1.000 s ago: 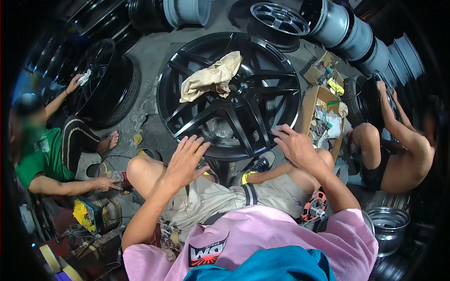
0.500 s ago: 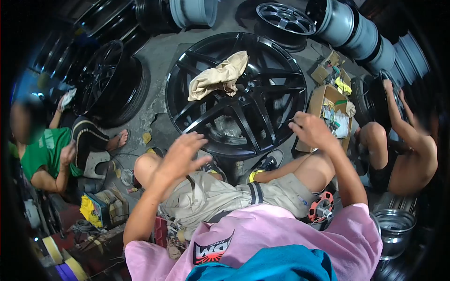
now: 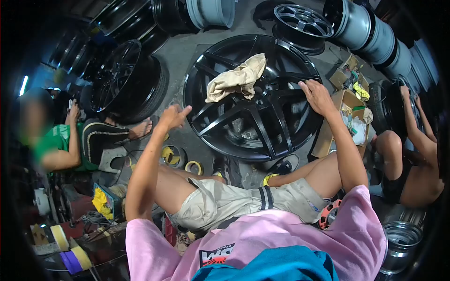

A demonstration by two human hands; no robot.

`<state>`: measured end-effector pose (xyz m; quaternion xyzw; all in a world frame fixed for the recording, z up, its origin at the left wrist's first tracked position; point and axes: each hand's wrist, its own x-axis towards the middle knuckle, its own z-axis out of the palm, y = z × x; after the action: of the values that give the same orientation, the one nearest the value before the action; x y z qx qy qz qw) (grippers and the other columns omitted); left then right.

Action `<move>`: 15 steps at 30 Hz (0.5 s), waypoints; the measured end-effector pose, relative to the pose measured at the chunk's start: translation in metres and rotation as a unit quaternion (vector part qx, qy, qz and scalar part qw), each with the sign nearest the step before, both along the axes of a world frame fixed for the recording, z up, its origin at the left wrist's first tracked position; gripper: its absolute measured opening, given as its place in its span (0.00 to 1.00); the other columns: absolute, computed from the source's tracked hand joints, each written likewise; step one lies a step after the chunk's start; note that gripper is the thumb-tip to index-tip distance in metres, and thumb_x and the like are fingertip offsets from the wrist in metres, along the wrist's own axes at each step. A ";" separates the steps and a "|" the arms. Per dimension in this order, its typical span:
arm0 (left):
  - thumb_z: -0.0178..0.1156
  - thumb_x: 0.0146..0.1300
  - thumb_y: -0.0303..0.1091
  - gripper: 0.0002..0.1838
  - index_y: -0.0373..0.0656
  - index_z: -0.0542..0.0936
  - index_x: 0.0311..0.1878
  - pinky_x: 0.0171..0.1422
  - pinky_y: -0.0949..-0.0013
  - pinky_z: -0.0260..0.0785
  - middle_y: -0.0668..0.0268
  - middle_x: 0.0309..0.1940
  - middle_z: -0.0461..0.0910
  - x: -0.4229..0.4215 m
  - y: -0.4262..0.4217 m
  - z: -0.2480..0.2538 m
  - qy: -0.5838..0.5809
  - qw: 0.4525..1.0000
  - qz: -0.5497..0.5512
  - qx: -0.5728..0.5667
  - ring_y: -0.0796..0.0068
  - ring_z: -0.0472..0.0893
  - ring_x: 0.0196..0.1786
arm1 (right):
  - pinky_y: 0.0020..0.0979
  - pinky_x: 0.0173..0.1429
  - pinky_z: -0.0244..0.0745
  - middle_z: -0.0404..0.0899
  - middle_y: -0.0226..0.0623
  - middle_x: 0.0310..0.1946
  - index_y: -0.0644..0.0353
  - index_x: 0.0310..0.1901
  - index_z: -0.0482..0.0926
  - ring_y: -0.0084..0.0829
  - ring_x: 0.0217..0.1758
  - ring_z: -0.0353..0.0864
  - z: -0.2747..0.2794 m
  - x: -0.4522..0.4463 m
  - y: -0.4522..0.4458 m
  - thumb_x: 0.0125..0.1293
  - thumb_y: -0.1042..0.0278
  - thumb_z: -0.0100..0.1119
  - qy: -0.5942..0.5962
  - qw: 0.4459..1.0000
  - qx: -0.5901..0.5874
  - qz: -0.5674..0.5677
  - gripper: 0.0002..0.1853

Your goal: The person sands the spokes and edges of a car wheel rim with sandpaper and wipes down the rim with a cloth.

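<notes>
A large black multi-spoke wheel rim (image 3: 255, 110) lies face up on the floor before me. A crumpled beige cloth (image 3: 236, 79) rests on its spokes, left of the hub. My left hand (image 3: 173, 116) is open, just off the rim's left edge, with its thumb stretched out toward the rim and its fingers slightly blurred. It holds nothing that I can see. Over the rim's right edge is my right hand (image 3: 318, 97), with its fingers and thumb drawn together. What lies between them, if anything, is too small to make out.
An open cardboard box (image 3: 335, 126) with scraps stands right of the rim. Tape rolls (image 3: 193, 167) lie near my left leg. One co-worker in a green shirt (image 3: 58, 145) sits left; another person (image 3: 417, 154) works at the right. More wheels (image 3: 302, 21) stand behind.
My right hand has moved up and forward to the rim's right edge. My left hand has moved forward and left. The co-worker at the left has shifted posture.
</notes>
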<state>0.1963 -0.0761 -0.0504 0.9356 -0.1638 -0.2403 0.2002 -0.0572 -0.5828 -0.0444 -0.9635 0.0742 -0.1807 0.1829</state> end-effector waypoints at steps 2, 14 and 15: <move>0.59 0.81 0.71 0.41 0.33 0.86 0.39 0.47 0.58 0.85 0.56 0.28 0.91 -0.008 0.001 -0.018 0.071 0.995 0.052 -0.046 0.63 0.92 0.30 | 0.55 0.56 0.81 0.88 0.55 0.42 0.65 0.44 0.87 0.61 0.51 0.87 -0.016 0.006 0.006 0.89 0.48 0.53 0.016 1.000 -0.013 0.000 0.26; 0.50 0.84 0.74 0.50 0.26 0.76 0.28 0.44 0.49 0.66 0.59 0.24 0.73 -0.082 -0.036 -0.046 -0.090 0.944 0.263 -0.178 0.65 0.70 0.34 | 0.58 0.52 0.85 0.89 0.57 0.30 0.64 0.33 0.91 0.61 0.39 0.91 -0.021 0.026 0.007 0.87 0.44 0.52 0.086 0.995 0.009 -0.046 0.33; 0.50 0.84 0.74 0.50 0.26 0.76 0.28 0.44 0.49 0.66 0.59 0.24 0.73 -0.080 -0.036 -0.048 -0.090 0.946 0.257 -0.177 0.65 0.70 0.34 | 0.58 0.52 0.85 0.89 0.57 0.30 0.64 0.33 0.91 0.61 0.39 0.91 -0.019 0.027 0.008 0.87 0.44 0.52 0.085 0.995 0.012 -0.051 0.33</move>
<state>0.1166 -0.1119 -0.0983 0.9133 0.0249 -0.0624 0.4017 -0.0304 -0.5752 -0.0629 -0.9682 0.1410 -0.1060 0.1775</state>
